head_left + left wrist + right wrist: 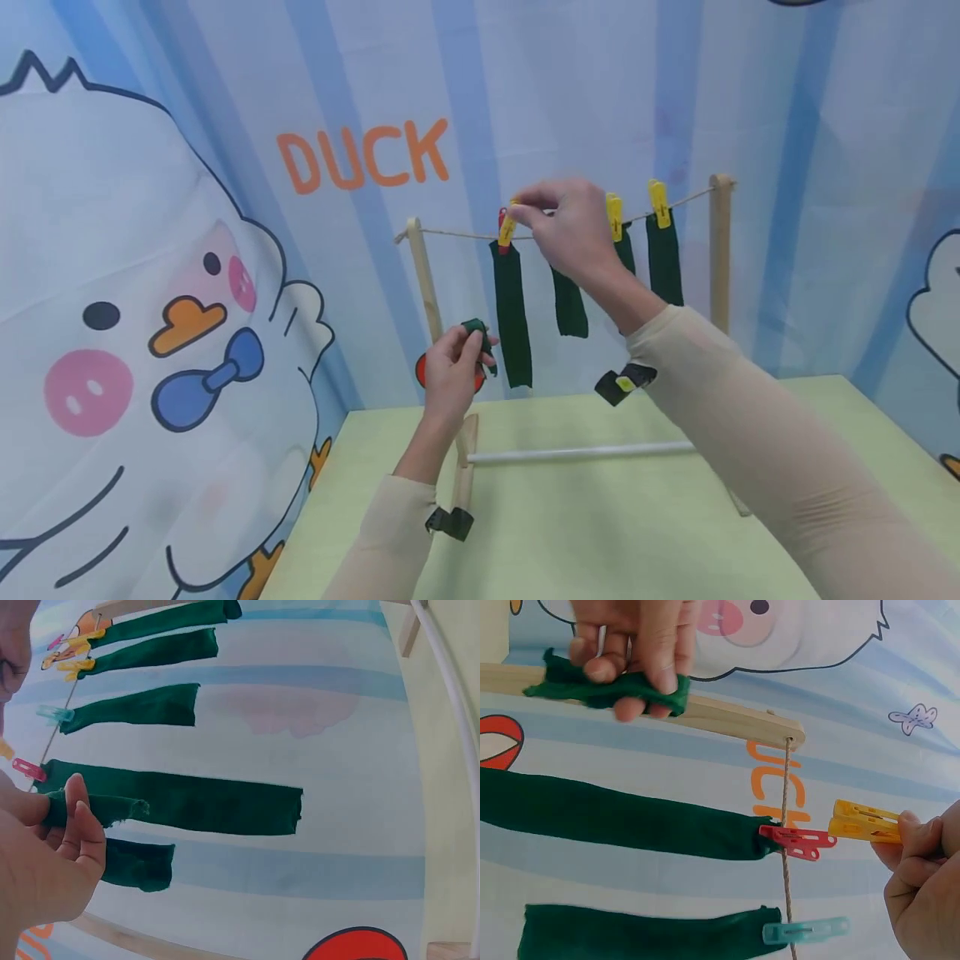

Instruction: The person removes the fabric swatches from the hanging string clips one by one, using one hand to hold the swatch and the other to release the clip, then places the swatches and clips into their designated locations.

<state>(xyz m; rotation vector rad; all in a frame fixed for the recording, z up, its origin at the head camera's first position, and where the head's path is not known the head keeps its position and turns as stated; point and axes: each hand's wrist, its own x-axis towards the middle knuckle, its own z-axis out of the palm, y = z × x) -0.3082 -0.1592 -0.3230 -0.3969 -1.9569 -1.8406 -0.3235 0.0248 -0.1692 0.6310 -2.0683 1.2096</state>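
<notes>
My left hand (450, 367) holds a small bunched piece of dark green cloth (607, 686) between thumb and fingers, below the left end of a rope (785, 787). My right hand (573, 229) pinches a yellow clothespin (862, 821) by its end, just off the rope. Beside that pin, a red clothespin (802, 841) clips a long green cloth strip (513, 321) to the rope. A light blue clothespin (806, 931) holds a shorter green strip (570, 308). Farther right, yellow clothespins (658, 203) hold more green strips (663, 262), one partly hidden by my right arm.
The rope runs between a left wooden post (424, 279) and a right wooden post (720, 258). A white rod (585, 452) joins the stand low down, over a pale yellow table (555, 533). Behind hangs a striped blue curtain (570, 83) with duck drawings.
</notes>
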